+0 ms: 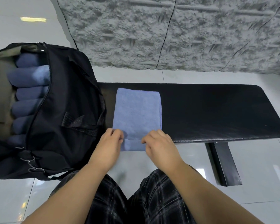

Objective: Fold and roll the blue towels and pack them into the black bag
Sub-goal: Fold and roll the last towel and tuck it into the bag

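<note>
A folded blue towel (pixel 137 113) lies flat on the black padded bench (pixel 217 110), stretching away from both hands. The left hand (pixel 109 143) and right hand (pixel 158 145) pinch its near edge with curled fingers. Left of the left hand, the open black bag (pixel 63 102) holds rolled blue towels (pixel 29 88).

Folded blue towel (pixel 137 113) lies flat on the bench; black bag (pixel 63 110) open, holding rolled towels (pixel 29 88).
</note>
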Available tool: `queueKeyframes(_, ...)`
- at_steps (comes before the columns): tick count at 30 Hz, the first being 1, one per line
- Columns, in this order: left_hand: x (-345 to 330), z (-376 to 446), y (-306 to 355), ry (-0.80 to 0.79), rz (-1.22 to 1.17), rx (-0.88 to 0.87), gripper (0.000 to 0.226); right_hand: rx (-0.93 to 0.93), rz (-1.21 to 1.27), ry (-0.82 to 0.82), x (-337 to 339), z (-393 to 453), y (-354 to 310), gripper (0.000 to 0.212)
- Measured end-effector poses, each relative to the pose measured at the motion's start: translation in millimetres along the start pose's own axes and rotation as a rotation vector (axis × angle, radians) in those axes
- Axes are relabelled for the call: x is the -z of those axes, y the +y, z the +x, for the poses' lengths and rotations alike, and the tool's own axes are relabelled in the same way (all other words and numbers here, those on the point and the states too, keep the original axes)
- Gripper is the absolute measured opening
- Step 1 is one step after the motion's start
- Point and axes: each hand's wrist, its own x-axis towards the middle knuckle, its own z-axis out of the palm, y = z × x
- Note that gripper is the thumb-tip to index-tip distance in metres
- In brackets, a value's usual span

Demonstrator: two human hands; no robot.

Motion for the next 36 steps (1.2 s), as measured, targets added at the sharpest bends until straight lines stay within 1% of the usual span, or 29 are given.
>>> queueKeyframes(1,-0.2,1.0,0.5,0.006,-0.005,0.007,0.011,0.03,-0.005,-0.012,-0.4,-1.4,-2.4,0.027)
queueKeyframes(2,-0.9,1.8,0.4,0.008,-0.009,0.02,0.01,0.043,-0.008,-0.041,-1.4,-2.9,-3.4,0.031)
queueKeyframes(4,-0.6,2.9,-0.2,0.01,-0.013,0.045,0.01,0.021,-0.052,-0.106,-5.5,-4.5,-2.1,0.046)
queueKeyframes(6,0.4,2.2,-2.3,0.021,0.04,0.02,0.011,-0.004,-0.121,-0.13,-10.5,-3.0,-0.6,0.052)
queueKeyframes(8,2.5,1.5,-3.7,0.086,0.182,-0.081,0.011,-0.033,-0.149,-0.139,-13.2,0.1,0.5,0.051)
queueKeyframes(10,6.9,0.4,-2.2,0.153,0.263,-0.157,0.017,-0.051,-0.136,-0.147,-13.8,0.9,1.6,0.049)
queueKeyframes(12,9.5,-2.1,1.4,0.119,0.313,-0.217,0.031,-0.069,-0.114,-0.141,-13.5,0.3,2.6,0.045)
queueKeyframes(15,2.1,-6.6,6.4,-0.009,0.448,-0.275,0.052,-0.076,-0.131,-0.073,-13.2,-0.5,5.3,0.032)
queueKeyframes(16,-1.8,-5.8,6.8,-0.017,0.489,-0.275,0.056,-0.075,-0.143,-0.049,-13.4,-0.8,5.3,0.031)
queueKeyframes(18,-6.4,-1.6,5.7,0.024,0.512,-0.286,0.057,-0.065,-0.175,-0.019,-15.1,-1.2,3.9,0.032)
queueKeyframes(21,-7.0,1.1,1.5,0.057,0.448,-0.299,0.054,-0.055,-0.203,0.051,-11.8,-2.0,1.6,0.031)
queueKeyframes(23,-6.9,1.2,-1.2,0.085,0.395,-0.294,0.048,-0.051,-0.165,0.091,-9.1,-1.1,2.3,0.039)
queueKeyframes(25,-8.3,3.9,-4.4,0.112,0.335,-0.287,0.037,-0.037,-0.112,0.081,-9.5,0.1,3.3,0.049)
queueKeyframes(27,-8.6,7.0,-7.4,0.115,0.315,-0.289,0.032,-0.042,-0.054,0.065,-11.6,0.5,3.3,0.048)
queueKeyframes(29,-5.5,8.2,-4.4,0.073,0.274,-0.224,0.028,-0.051,-0.007,0.063,-11.7,-0.4,2.5,0.038)
queueKeyframes(30,-2.5,8.8,-1.5,0.045,0.225,-0.158,0.025,-0.049,0.006,0.066,-10.6,-1.2,2.3,0.034)
queueKeyframes(31,-0.6,9.7,0.8,0.018,0.16,-0.096,0.023,-0.048,0.01,0.059,-8.7,-2.0,2.3,0.035)
queueKeyframes(34,-0.3,14.8,2.3,0.006,0.02,0.002,0.023,-0.061,-0.043,-0.009,-7.2,-1.7,3.6,0.052)
queueKeyframes(36,0.5,15.6,4.4,0.024,0.016,0.036,0.024,-0.075,-0.038,-0.018,-10.2,1.6,5.9,0.057)
